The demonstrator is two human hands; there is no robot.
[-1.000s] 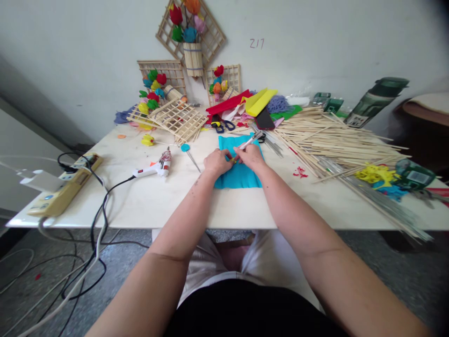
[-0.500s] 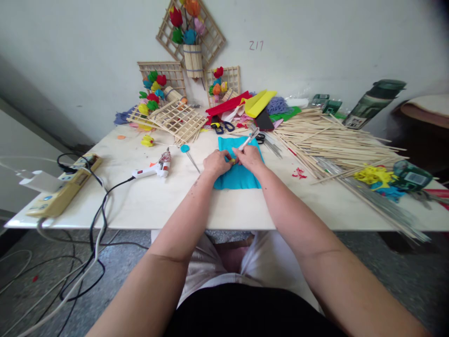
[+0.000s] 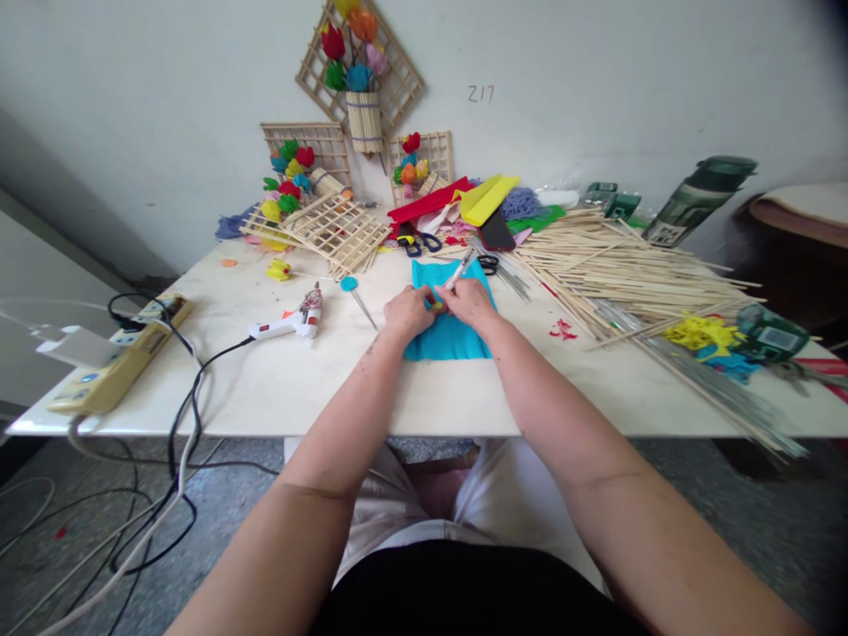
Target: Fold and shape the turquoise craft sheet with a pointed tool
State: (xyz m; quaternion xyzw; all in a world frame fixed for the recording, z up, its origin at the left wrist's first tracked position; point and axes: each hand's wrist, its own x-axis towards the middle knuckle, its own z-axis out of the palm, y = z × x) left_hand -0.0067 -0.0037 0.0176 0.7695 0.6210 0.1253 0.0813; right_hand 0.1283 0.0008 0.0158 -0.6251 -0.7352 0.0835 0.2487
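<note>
Both my hands rest close together on a blue felt sheet [image 3: 449,336] at the middle of the white table [image 3: 344,389]. My right hand [image 3: 469,303] is closed round a silver pen-like tool [image 3: 458,270] that points away toward the wall. My left hand [image 3: 409,310] is pinched on a small yellow piece [image 3: 435,306] between the two hands. The fingertips of both hands touch at that piece.
A hot glue gun [image 3: 291,321] with its cord lies left of my hands, a power strip [image 3: 112,364] further left. A large heap of wooden sticks [image 3: 629,269] fills the right. Scissors [image 3: 419,243], felt sheets and wooden lattice frames [image 3: 331,225] with felt flowers stand at the back.
The view has tilted slightly downward. My hands stay together on the blue felt, with the tool's tip swung a little to the left.
</note>
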